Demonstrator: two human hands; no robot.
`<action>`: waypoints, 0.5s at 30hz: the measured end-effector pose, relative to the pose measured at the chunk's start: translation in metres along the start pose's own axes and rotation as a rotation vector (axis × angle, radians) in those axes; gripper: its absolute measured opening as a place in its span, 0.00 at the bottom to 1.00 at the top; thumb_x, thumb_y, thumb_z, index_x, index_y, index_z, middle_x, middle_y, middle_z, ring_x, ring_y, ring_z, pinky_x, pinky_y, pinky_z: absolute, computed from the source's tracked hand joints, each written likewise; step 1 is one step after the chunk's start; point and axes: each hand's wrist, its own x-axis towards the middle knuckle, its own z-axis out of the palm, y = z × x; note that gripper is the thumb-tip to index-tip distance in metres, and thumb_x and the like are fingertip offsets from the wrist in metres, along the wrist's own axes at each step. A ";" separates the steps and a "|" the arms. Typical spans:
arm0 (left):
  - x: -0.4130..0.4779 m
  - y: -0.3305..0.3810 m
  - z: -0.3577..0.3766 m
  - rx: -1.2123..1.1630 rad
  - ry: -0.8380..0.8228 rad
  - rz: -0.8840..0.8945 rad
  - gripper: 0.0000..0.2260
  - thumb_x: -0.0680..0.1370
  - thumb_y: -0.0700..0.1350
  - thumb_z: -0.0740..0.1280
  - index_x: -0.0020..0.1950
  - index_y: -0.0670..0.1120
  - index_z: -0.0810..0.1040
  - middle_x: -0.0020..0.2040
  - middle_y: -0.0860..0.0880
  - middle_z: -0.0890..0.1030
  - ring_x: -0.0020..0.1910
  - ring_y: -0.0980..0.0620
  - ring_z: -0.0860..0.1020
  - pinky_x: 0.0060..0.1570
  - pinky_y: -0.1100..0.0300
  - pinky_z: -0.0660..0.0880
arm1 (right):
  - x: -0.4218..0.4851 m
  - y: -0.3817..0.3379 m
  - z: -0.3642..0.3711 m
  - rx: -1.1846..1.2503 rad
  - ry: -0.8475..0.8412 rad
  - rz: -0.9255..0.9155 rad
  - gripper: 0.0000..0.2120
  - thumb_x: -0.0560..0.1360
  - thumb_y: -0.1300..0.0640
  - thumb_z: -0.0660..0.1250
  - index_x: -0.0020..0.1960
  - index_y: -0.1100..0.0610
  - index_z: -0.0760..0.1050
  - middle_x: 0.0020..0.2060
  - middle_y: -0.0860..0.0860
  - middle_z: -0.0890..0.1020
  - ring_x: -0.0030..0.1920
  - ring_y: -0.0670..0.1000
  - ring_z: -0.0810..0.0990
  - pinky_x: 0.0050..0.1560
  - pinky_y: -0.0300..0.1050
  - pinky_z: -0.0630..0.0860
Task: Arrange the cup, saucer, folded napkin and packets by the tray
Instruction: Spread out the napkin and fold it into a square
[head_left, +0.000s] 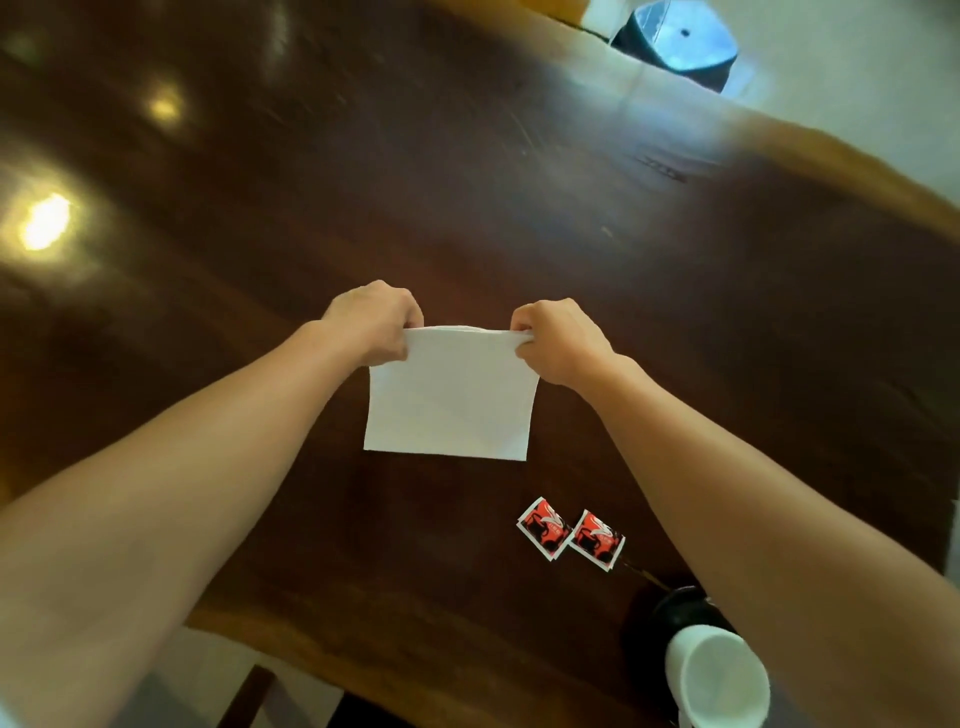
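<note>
Nearest the camera, at the lower right, a white cup (719, 680) sat on a dark saucer (675, 605), half hidden under the right forearm and close to the near edge of the wooden table (467, 182). Just beyond them two red, black and white packets (571, 535) lay flat side by side, their corners almost touching; their printing was too small and blurred to read.

Further out, at the middle of the table, the white napkin (451, 397) was held up by its far edge, its near edge hanging square towards the camera. The left hand (371, 322) pinched the far left corner between thumb and curled fingers, and the right hand (556, 338) gripped the far right corner in the same closed way, the edge drawn taut between them. The napkin bore no mark or writing.

Around it the dark polished tabletop lay bare, wide open to the left and far side, with bright lamp reflections on the left. The table's pale, irregular far edge ran across the upper right, where a dark stool (675, 44) stood on a light floor.
</note>
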 end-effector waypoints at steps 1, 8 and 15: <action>-0.005 0.004 -0.012 -0.008 0.035 0.006 0.07 0.75 0.42 0.74 0.52 0.50 0.85 0.46 0.50 0.84 0.42 0.50 0.80 0.38 0.57 0.76 | -0.005 -0.004 -0.013 0.000 0.043 -0.004 0.12 0.73 0.68 0.63 0.48 0.54 0.80 0.44 0.54 0.81 0.43 0.59 0.79 0.37 0.44 0.71; -0.050 0.027 -0.088 0.030 0.261 0.095 0.13 0.74 0.37 0.69 0.54 0.51 0.87 0.47 0.47 0.84 0.46 0.43 0.81 0.46 0.51 0.80 | -0.047 -0.027 -0.079 -0.008 0.301 -0.033 0.10 0.73 0.66 0.64 0.47 0.54 0.80 0.45 0.55 0.80 0.45 0.60 0.78 0.42 0.50 0.76; -0.097 0.020 -0.027 0.108 0.236 0.038 0.18 0.75 0.36 0.67 0.60 0.52 0.84 0.56 0.46 0.80 0.58 0.43 0.77 0.58 0.50 0.75 | -0.091 -0.021 -0.009 -0.058 0.279 -0.059 0.15 0.73 0.67 0.62 0.53 0.53 0.81 0.50 0.54 0.81 0.54 0.60 0.77 0.50 0.51 0.75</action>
